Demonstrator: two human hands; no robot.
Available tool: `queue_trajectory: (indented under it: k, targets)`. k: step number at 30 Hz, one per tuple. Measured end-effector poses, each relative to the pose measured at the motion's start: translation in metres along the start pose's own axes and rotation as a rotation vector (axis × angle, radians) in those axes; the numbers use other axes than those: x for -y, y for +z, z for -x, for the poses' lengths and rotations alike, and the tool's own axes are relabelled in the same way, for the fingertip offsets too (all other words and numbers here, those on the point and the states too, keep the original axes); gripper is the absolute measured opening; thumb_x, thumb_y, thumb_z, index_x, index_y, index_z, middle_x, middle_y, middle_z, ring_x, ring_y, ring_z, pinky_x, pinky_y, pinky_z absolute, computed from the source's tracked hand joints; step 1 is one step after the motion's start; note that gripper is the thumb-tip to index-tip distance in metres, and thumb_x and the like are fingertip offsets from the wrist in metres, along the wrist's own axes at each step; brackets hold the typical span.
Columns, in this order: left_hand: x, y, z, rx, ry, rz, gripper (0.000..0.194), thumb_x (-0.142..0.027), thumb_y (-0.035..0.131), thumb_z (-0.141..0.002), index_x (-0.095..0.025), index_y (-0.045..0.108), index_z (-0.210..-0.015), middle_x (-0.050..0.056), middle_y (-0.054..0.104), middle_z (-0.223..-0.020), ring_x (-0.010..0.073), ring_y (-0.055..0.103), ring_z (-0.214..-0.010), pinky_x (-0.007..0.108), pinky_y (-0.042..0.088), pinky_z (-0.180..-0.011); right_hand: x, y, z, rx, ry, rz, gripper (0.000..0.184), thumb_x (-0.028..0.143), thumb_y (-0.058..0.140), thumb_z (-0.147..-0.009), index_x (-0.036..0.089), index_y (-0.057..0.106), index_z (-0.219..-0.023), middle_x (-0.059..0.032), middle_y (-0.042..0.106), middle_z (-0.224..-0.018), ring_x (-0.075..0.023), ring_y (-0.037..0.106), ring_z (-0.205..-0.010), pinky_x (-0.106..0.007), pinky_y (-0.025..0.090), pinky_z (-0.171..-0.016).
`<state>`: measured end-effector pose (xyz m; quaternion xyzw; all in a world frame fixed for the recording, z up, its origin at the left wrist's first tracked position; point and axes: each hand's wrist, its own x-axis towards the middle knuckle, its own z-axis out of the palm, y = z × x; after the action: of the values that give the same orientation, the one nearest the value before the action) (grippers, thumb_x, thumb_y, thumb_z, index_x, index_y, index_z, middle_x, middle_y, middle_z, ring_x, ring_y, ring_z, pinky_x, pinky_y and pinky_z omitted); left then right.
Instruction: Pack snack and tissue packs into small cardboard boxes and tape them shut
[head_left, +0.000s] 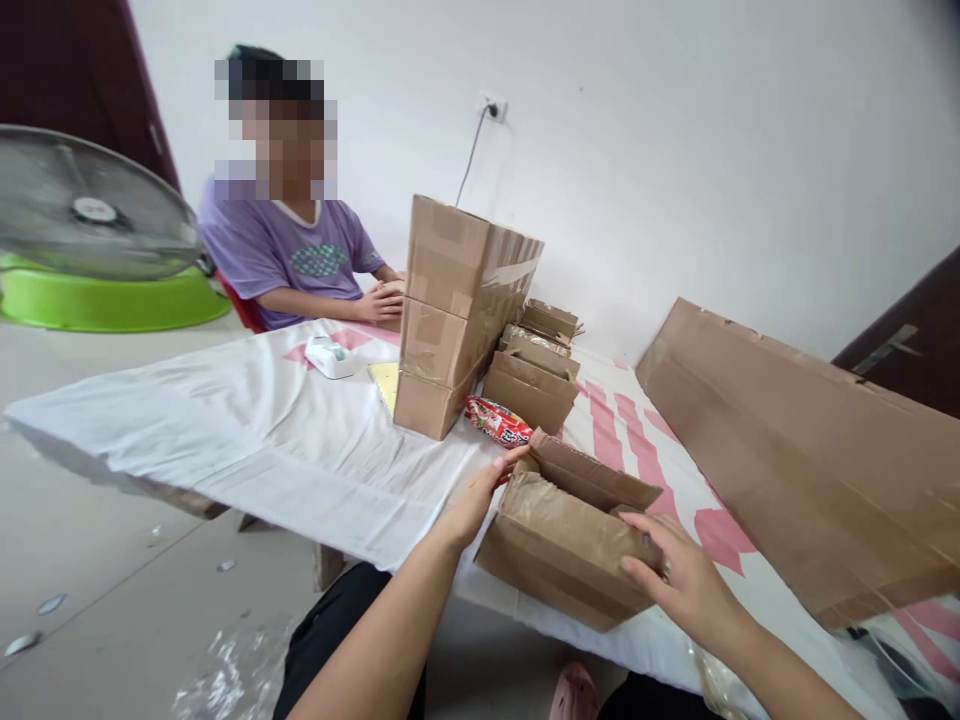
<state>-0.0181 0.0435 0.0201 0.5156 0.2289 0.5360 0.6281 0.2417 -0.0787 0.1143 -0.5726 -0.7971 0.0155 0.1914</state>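
A small cardboard box (566, 555) with raised top flaps sits at the near edge of the table, right in front of me. My left hand (484, 492) holds its left end, fingers stretched up to the corner of the raised back flap. Gripping the right end is my right hand (671, 560), with the thumb on the front side and fingers over the top edge. What lies inside the box is hidden. Just behind the box is a red snack packet (498, 422). Another opened cardboard box (531, 388) stands beyond the packet.
Stacked closed cartons (433, 335) rise left of centre. A white tape dispenser (328, 357) lies on the cloth-covered table (247, 440). A large cardboard sheet or box (795, 450) leans at the right. Across the table sits a person in a purple shirt (300, 250), near a fan (94, 205).
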Motion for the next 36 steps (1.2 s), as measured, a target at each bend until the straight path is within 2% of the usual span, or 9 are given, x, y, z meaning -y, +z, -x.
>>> queue_trajectory:
  k: [4,7,10,13,17,20,24,30,36]
  targets:
    - [0.004,-0.01,-0.004,0.017,0.011,0.082,0.058,-0.058,0.029,-0.093,-0.024,0.057,-0.13,0.007,0.057,-0.137,0.0266,0.047,-0.13,0.047,0.029,-0.11,0.012,-0.017,0.012,0.1,-0.186,0.001,0.017,0.043,0.056,-0.086,0.027,0.061,-0.083,-0.0087,0.066,-0.098,-0.03,0.061,-0.101,-0.044,0.053,-0.083]
    - [-0.002,-0.013,-0.003,-0.061,0.066,0.035,0.051,-0.054,0.032,-0.094,-0.023,0.065,-0.118,0.007,0.061,-0.131,0.0263,0.049,-0.125,0.045,0.032,-0.106,0.024,-0.02,0.018,0.272,-0.332,0.056,0.023,0.052,0.065,-0.077,0.031,0.062,-0.084,-0.0077,0.063,-0.114,-0.0349,0.055,-0.115,-0.048,0.051,-0.09]
    - [-0.01,-0.01,-0.001,-0.114,0.115,0.023,0.037,-0.048,0.049,-0.088,-0.019,0.071,-0.096,0.007,0.069,-0.108,0.0246,0.058,-0.106,0.039,0.04,-0.096,0.028,-0.011,0.019,0.263,-0.283,0.094,0.015,0.045,0.057,-0.085,0.03,0.061,-0.084,-0.0068,0.063,-0.114,-0.0273,0.061,-0.108,-0.038,0.055,-0.084]
    - [-0.016,-0.007,0.0,-0.194,0.137,0.06,0.027,-0.043,0.062,-0.078,-0.016,0.069,-0.081,0.005,0.069,-0.085,0.0206,0.059,-0.088,0.033,0.043,-0.086,0.018,0.0,0.014,0.187,-0.247,0.081,0.015,0.034,0.047,-0.092,0.028,0.06,-0.094,-0.0068,0.065,-0.109,-0.0206,0.064,-0.1,-0.03,0.055,-0.08]
    - [-0.017,-0.011,-0.001,-0.312,0.163,0.132,0.028,-0.044,0.059,-0.079,-0.016,0.063,-0.079,0.003,0.064,-0.075,0.0172,0.058,-0.076,0.031,0.044,-0.077,-0.005,0.007,0.002,0.23,-0.312,0.19,0.029,0.04,0.051,-0.09,0.028,0.059,-0.116,-0.0072,0.068,-0.11,-0.0254,0.063,-0.106,-0.039,0.051,-0.089]
    - [-0.019,-0.018,-0.002,-0.418,0.194,0.175,0.027,-0.044,0.055,-0.081,-0.017,0.059,-0.077,0.002,0.061,-0.07,0.0155,0.057,-0.071,0.029,0.044,-0.073,-0.021,0.005,-0.006,0.303,-0.445,0.335,0.033,0.048,0.058,-0.084,0.031,0.063,-0.112,-0.0061,0.069,-0.111,-0.0314,0.06,-0.109,-0.051,0.043,-0.096]
    - [-0.023,-0.023,-0.003,-0.456,0.239,0.178,0.027,-0.044,0.058,-0.08,-0.017,0.058,-0.076,0.001,0.06,-0.07,0.0149,0.056,-0.07,0.029,0.044,-0.072,-0.037,0.0,-0.01,0.218,-0.547,0.436,0.032,0.05,0.063,-0.079,0.037,0.066,-0.108,-0.0026,0.07,-0.105,-0.03,0.063,-0.098,-0.05,0.042,-0.092]
    - [-0.033,-0.008,0.009,-0.239,0.276,0.026,0.029,-0.045,0.069,-0.075,-0.016,0.069,-0.079,0.006,0.069,-0.079,0.0197,0.061,-0.079,0.031,0.045,-0.077,-0.03,-0.007,-0.014,0.258,-0.541,0.443,0.041,0.04,0.055,-0.087,0.04,0.056,-0.128,0.0011,0.066,-0.123,-0.0279,0.061,-0.112,-0.046,0.045,-0.094]
    - [-0.054,0.006,0.029,0.293,0.551,-0.574,0.014,-0.033,0.069,-0.077,-0.026,0.075,-0.088,0.007,0.072,-0.103,0.0277,0.06,-0.107,0.041,0.037,-0.103,-0.011,-0.007,-0.013,0.293,-0.417,0.429,0.027,0.04,0.05,-0.091,0.029,0.064,-0.111,-0.0044,0.067,-0.118,-0.0288,0.05,-0.126,-0.054,0.034,-0.107]
